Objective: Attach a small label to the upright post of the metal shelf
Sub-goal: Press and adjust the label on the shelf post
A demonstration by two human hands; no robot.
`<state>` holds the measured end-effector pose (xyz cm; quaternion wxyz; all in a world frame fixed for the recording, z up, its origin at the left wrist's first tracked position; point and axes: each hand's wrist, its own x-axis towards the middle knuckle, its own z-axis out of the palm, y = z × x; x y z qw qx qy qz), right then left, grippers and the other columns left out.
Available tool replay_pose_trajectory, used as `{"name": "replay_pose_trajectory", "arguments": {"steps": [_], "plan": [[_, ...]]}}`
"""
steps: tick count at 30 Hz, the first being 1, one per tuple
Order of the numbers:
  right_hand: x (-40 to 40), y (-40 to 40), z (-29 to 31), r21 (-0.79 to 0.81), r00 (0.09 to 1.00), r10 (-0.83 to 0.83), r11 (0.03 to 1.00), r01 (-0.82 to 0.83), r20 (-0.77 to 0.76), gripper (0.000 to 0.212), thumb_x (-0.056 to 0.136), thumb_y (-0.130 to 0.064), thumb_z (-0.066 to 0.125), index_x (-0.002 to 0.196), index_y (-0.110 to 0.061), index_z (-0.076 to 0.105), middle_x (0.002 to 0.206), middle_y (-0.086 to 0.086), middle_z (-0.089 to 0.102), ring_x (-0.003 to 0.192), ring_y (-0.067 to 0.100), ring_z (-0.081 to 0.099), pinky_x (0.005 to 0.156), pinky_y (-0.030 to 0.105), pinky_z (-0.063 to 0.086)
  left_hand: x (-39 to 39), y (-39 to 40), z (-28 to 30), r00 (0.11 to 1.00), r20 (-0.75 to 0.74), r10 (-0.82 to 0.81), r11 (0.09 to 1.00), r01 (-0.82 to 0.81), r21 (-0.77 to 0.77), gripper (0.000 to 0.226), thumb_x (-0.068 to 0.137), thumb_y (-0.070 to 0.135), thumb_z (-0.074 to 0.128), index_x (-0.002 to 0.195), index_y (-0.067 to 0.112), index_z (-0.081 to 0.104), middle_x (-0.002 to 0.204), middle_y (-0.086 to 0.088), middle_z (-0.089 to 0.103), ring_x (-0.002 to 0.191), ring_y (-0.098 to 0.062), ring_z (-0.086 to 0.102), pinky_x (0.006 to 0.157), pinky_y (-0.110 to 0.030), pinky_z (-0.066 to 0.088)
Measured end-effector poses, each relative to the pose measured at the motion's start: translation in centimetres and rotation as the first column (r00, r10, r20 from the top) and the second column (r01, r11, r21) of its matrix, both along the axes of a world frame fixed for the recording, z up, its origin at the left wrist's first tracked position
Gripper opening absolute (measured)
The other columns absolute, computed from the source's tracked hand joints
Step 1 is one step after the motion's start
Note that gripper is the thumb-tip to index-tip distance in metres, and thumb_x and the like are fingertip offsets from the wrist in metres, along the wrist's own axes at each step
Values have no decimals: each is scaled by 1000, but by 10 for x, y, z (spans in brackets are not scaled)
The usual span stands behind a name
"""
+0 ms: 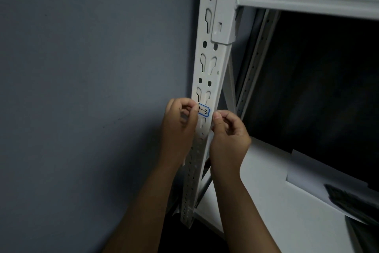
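The post [207, 72] is white with dark keyhole slots; the label [204, 111] white, blue-bordered, black-inked; the wall [86, 68] looks blue-grey, possibly from dim light.

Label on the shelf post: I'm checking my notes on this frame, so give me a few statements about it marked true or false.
1. The label has a blue border and dark handwriting. True.
2. The label sits on the grey wall. False: it lies against the white post, over its slotted face; the wall is bare beside it.
3. The left hand holds the label's left edge with curled fingers. True.
4. The right hand rests on the lower shelf. False: it is raised at the post, just right of the label, fingers curled.
5. The post is solid, without holes. False: it has round holes and keyhole slots along it.
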<state>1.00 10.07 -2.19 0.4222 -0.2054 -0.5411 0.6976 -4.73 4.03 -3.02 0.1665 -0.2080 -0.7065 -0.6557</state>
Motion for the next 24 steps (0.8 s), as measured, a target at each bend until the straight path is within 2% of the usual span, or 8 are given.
{"name": "replay_pose_trajectory", "arguments": {"steps": [3, 6, 10, 14, 16, 18, 21, 24], "plan": [[0, 0, 0, 8, 1000, -1, 1000, 1, 13, 5, 90, -5, 62, 88, -2, 65, 81, 0, 68, 72, -1, 68, 57, 12, 52, -1, -5, 0, 999, -44, 4, 1000, -5, -25, 4, 90, 10, 60, 87, 11, 57, 89, -1, 55, 73, 1, 58, 59, -9, 46], [0, 0, 0, 7, 1000, -2, 1000, 2, 20, 4, 90, -6, 62, 88, -4, 65, 83, -1, 68, 74, 0, 68, 58, 13, 53, 0, -8, 0, 995, -80, 51, 998, -53, -16, 6, 90, 12, 61, 85, 10, 57, 91, -6, 57, 75, -5, 61, 59, -9, 47], [1, 0, -1, 5, 1000, 7, 1000, -7, 29, 5, 90, -9, 62, 88, -5, 65, 86, 0, 69, 79, 3, 69, 59, 14, 54, -3, -12, 3, 982, -160, 103, 991, -114, -65, 6, 90, 13, 61, 87, 7, 62, 91, -5, 58, 75, 0, 60, 59, -8, 46], [1, 1, -1, -1, 1000, 2, 1000, -2, 19, 5, 90, -7, 62, 88, -4, 66, 84, 6, 68, 74, 3, 68, 59, 14, 53, -4, -11, 3, 974, -212, 83, 986, -112, -127, 10, 86, 28, 60, 90, 19, 63, 92, 6, 58, 87, -12, 62, 69, -20, 54], [0, 1, -1, 1, 1000, 0, 1000, 0, 13, 5, 90, -6, 62, 88, -3, 66, 82, 5, 68, 73, 2, 68, 59, 14, 53, -4, -9, 1, 968, -227, 107, 980, -140, -138, 14, 86, 30, 57, 88, 18, 64, 91, 6, 58, 87, -15, 62, 69, -24, 55], [-1, 2, -2, 2, 1000, -2, 1000, 2, 10, 5, 89, -6, 63, 88, -2, 66, 82, 5, 68, 73, 3, 69, 60, 15, 54, -4, -7, 1, 959, -245, 140, 976, -175, -129, 14, 86, 27, 58, 86, 14, 65, 89, 5, 58, 82, -17, 63, 65, -25, 54], [-2, 2, -3, -7, 1000, -8, 1000, 8, 4, 5, 89, -6, 64, 89, -2, 67, 86, 9, 69, 76, 6, 69, 60, 15, 54, -2, -3, 3, 959, -229, 167, 971, -200, -129, 6, 85, 19, 61, 80, 21, 60, 82, 12, 53, 76, -13, 60, 60, -29, 52], [-2, 1, -3, -8, 1000, -9, 1000, 9, -2, 3, 89, -5, 64, 88, -4, 67, 86, 9, 68, 76, 4, 68, 60, 14, 52, 0, 2, 4, 971, -165, 172, 977, -189, -95, 13, 83, 12, 62, 77, 22, 57, 80, 12, 52, 71, -5, 55, 59, -19, 47]]}}
